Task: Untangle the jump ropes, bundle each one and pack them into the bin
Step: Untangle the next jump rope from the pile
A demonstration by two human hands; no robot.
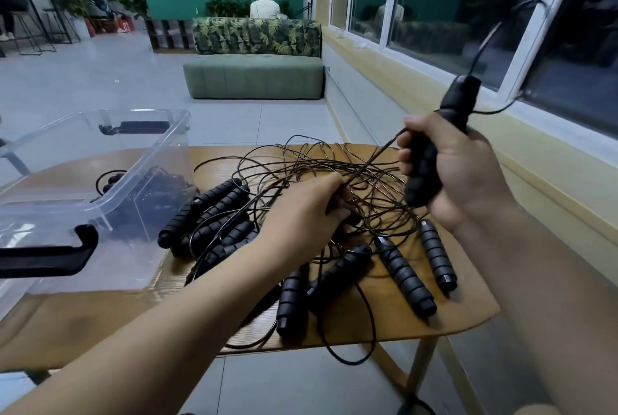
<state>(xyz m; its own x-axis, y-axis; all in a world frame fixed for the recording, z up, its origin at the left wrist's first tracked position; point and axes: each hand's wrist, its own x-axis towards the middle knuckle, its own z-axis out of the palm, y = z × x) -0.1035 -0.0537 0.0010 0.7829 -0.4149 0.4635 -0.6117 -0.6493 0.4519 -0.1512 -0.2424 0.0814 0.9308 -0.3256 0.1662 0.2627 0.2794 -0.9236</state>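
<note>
A tangle of thin black jump-rope cords lies on the wooden table, with several black ribbed handles around it. My right hand grips one black handle raised upright above the tangle, its cord looping off the top. My left hand reaches into the middle of the tangle and pinches a cord. A group of handles lies left of the tangle, others near the front edge. The clear plastic bin stands at the left with a dark rope bundle inside.
The bin's black latch handle juts toward me at the left. One cord loop hangs over the table's front edge. A wall with windows runs along the right. A green bench and a seated person are far behind.
</note>
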